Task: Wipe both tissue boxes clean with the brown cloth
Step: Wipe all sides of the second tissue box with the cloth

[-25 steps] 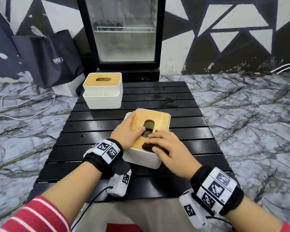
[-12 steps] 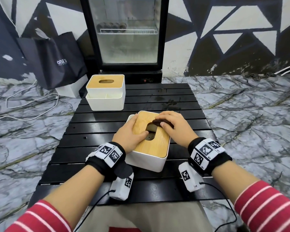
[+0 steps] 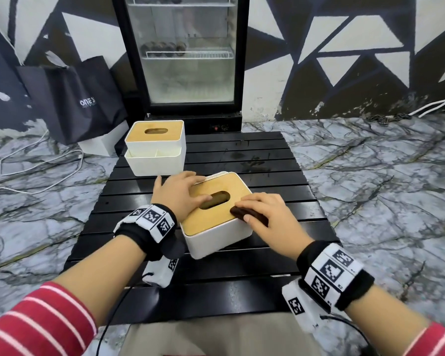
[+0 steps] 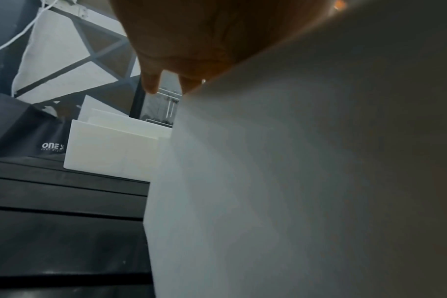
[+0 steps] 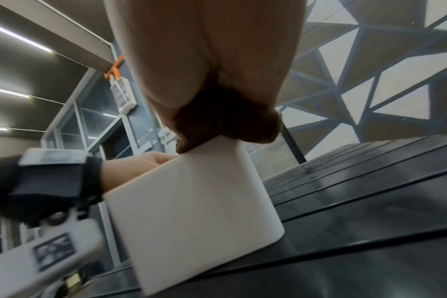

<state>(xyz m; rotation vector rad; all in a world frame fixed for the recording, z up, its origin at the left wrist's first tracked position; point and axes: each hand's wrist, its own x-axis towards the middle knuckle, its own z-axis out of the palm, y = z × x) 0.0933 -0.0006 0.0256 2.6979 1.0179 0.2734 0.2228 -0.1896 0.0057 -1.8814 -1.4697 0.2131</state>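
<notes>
Head view:
near box: white tissue box [image 3: 217, 240] w/ wooden lid [image 3: 211, 211], sits skewed on black slatted table [image 3: 280, 160], roughly mid-table, oval slot in lid.
L hand: left hand [image 3: 177, 195] lies flat on lid's left part, fingers straight, tips at slot edge; thumb off the box's far-left side. Nothing gripped, just pressing down.
R hand: right hand [image 3: 270, 217] on lid's right-front corner, fingers laid over brown cloth [image 3: 249, 214]; thumb pins the cloth from the near side. Cloth bunched small, touching lid edge.
far box: second tissue box [image 3: 156, 147], same white body + wooden lid, w/ open tray section in front; at table's far-left corner, well apart from both hands.
bkgd: glass-door fridge [image 3: 188, 55] behind table, black bag [image 3: 72, 98] to its left, marble-pattern floor.

Left wrist view:
near box: its white wall [image 4: 293, 191] fills most of pic, close up & blurred.
L hand: palm [image 4: 191, 36] above the wall's top edge, one fingertip hanging free; grip not curled round anything.
far box: white side [image 4: 110, 153] seen beyond, on the slats.

Right wrist view:
R hand: fingers [image 5: 191, 60] bent down onto brown cloth [image 5: 230, 123], cloth squeezed betw. hand & top corner of box [image 5: 191, 211].
L wrist: banded left forearm [image 5: 46, 185] seen at box's far side.
</notes>
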